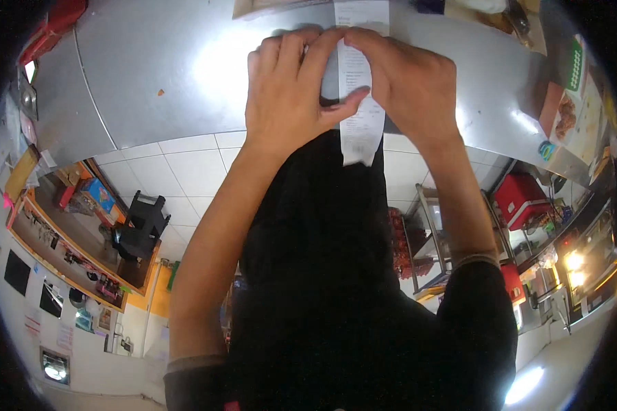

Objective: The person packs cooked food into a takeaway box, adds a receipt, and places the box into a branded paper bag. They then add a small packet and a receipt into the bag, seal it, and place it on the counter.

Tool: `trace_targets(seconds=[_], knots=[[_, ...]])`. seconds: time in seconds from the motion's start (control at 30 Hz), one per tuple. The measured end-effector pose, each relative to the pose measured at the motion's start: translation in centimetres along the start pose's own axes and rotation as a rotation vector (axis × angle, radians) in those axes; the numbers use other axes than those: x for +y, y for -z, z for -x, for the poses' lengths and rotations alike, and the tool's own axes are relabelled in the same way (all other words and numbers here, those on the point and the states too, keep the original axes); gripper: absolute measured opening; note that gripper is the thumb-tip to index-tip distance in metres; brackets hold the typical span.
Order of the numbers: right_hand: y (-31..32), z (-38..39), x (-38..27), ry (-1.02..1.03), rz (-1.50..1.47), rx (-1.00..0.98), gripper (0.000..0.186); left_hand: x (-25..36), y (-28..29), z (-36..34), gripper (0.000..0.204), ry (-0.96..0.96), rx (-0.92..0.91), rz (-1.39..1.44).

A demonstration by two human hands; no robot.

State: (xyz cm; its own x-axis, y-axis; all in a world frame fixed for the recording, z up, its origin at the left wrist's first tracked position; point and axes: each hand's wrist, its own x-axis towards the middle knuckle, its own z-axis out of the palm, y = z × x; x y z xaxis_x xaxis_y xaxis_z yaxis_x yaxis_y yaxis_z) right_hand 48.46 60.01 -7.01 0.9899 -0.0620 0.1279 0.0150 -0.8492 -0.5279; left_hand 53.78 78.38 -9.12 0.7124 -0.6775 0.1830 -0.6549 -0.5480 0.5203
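A long white paper receipt (362, 140) runs over the near edge of the metal table, its torn lower end hanging in front of my dark clothing. My left hand (284, 92) lies along its left side; the index fingertip meets the upper part of the paper and the thumb crosses over its middle. From the right, my right hand (417, 85) is curled around the strip, with a fingertip pressed on the paper beside my left index finger. The rest of the right fingers are hidden under that hand.
The grey metal table (171, 68) spans the far side. A red object (53, 29) lies at its far left corner, an open box (572, 113) at its right. Behind the near edge are a black stool (144, 222), a metal rack (432, 226) and a red box (521, 201).
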Motion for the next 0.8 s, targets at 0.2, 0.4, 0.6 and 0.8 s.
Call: trace_targets(seconds=[0.2,0.4,0.6,0.8], knots=[[0.2,0.8,-0.4,0.122,0.218,-0.154,0.024,-0.2,-0.2,0.0,0.076,-0.002,-0.012,-0.001],[-0.2,2.5,-0.2,0.113,0.209,-0.094,0.03,0.0,-0.3,0.4,0.078,0.008,-0.041,-0.01],[0.2,2.9,1.0,0.007,0.128,0.063,0.031,0.0,-0.1,0.2,0.074,-0.012,-0.022,-0.009],[-0.1,2.7,1.1,-0.039,0.013,0.361,0.025,-2.2,-0.2,0.4,0.049,0.246,0.566,0.628]])
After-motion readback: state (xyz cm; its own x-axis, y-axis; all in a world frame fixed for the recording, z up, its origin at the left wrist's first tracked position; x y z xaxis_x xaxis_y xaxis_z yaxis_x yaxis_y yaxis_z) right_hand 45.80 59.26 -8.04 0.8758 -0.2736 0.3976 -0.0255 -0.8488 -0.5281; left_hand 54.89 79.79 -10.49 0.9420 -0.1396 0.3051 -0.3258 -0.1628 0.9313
